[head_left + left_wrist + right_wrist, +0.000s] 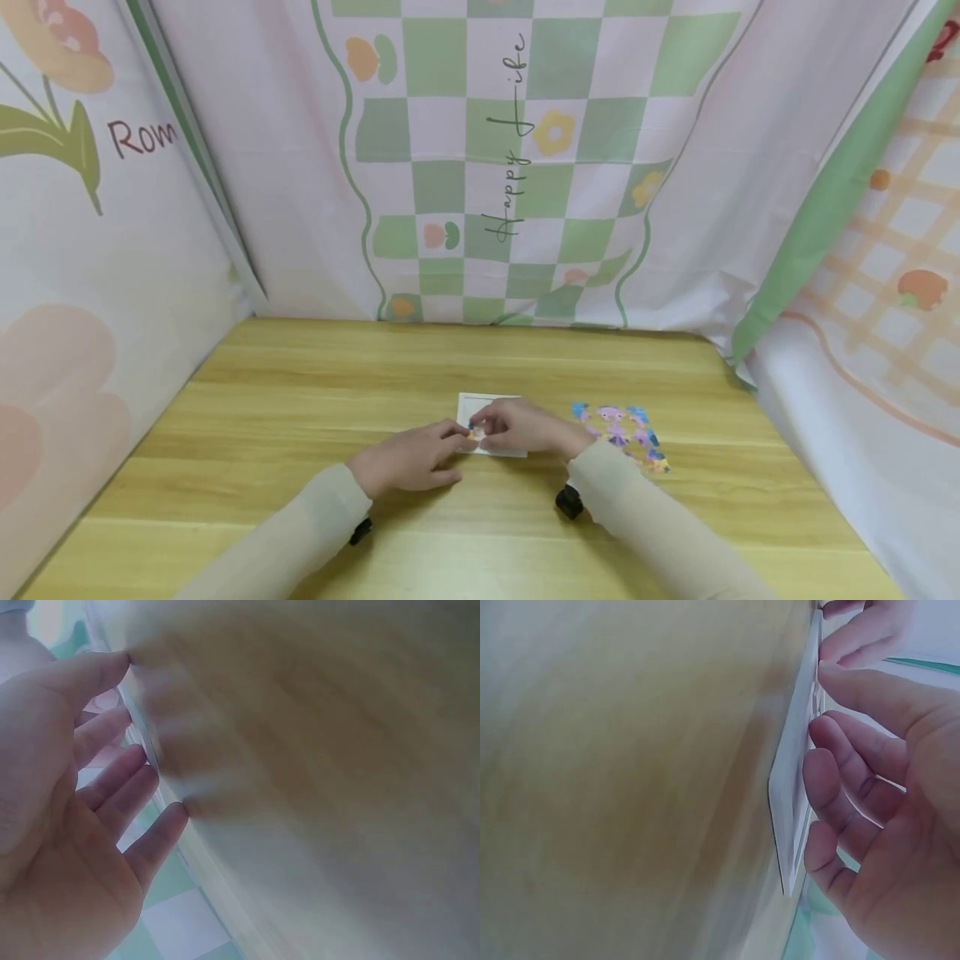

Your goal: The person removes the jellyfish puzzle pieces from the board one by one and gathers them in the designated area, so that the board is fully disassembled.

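A small white puzzle tray point(467, 403) lies on the table, partly hidden under the hands. Inside its lower left corner is a small colourful puzzle piece point(472, 432), mostly covered by fingers. My left hand point(412, 457) reaches in from the left, its fingertips at the tray's left side and its fingers nearly straight. Over the tray bends my right hand point(525, 425), thumb and fingertips pressing down around the piece. From the right wrist view, the right hand's fingers point(823, 776) are loosely bent above the tray's rim point(784, 802).
Several pink, blue and yellow puzzle pieces point(617, 433) are spread on the wooden table point(337, 367), right of the tray and partly behind the right forearm. Printed curtains point(495, 167) close off the back and sides. Black wrist straps show under both sleeves.
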`<control>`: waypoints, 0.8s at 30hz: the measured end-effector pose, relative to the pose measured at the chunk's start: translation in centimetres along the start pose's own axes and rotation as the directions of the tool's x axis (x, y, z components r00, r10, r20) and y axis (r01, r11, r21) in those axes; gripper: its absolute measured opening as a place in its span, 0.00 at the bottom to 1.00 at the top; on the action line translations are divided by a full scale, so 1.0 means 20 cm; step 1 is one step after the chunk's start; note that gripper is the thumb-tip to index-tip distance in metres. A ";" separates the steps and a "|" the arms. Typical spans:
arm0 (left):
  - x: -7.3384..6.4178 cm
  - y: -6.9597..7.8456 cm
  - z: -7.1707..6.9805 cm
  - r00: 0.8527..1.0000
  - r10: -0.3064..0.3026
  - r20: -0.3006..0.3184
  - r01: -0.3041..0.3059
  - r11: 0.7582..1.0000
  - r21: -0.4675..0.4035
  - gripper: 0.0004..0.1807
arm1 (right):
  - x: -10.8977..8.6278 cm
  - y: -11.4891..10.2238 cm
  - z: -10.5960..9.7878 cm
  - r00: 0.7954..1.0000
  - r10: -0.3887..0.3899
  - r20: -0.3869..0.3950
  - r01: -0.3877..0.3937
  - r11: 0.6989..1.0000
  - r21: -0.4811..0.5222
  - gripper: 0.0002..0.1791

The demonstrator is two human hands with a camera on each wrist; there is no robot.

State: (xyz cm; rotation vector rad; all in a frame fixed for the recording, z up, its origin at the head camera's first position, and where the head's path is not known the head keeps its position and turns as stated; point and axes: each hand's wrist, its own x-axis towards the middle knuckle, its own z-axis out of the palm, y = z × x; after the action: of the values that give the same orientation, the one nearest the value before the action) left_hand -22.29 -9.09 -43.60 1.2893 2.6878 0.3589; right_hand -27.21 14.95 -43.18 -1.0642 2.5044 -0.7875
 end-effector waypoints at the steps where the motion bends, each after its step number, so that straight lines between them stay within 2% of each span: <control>1: 0.00 0.00 0.00 1.000 0.000 -0.001 0.000 1.000 -0.002 0.25 | 0.00 0.00 0.00 1.000 -0.001 -0.003 0.001 1.000 0.000 0.21; 11: -0.01 0.00 -0.01 1.000 0.008 0.005 -0.008 0.999 -0.049 0.27 | 0.02 -0.03 0.01 1.000 0.001 -0.012 -0.001 1.000 -0.027 0.19; 24: -0.03 -0.04 -0.02 0.999 0.051 -0.006 -0.051 0.997 -0.066 0.25 | 0.02 -0.03 0.01 0.999 0.048 -0.013 -0.047 0.998 0.036 0.20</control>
State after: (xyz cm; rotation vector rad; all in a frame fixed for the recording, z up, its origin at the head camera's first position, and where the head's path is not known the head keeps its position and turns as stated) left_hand -22.54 -10.07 -43.46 1.3418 2.6273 0.4529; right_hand -26.95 14.24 -42.96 -0.9871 2.5075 -0.8256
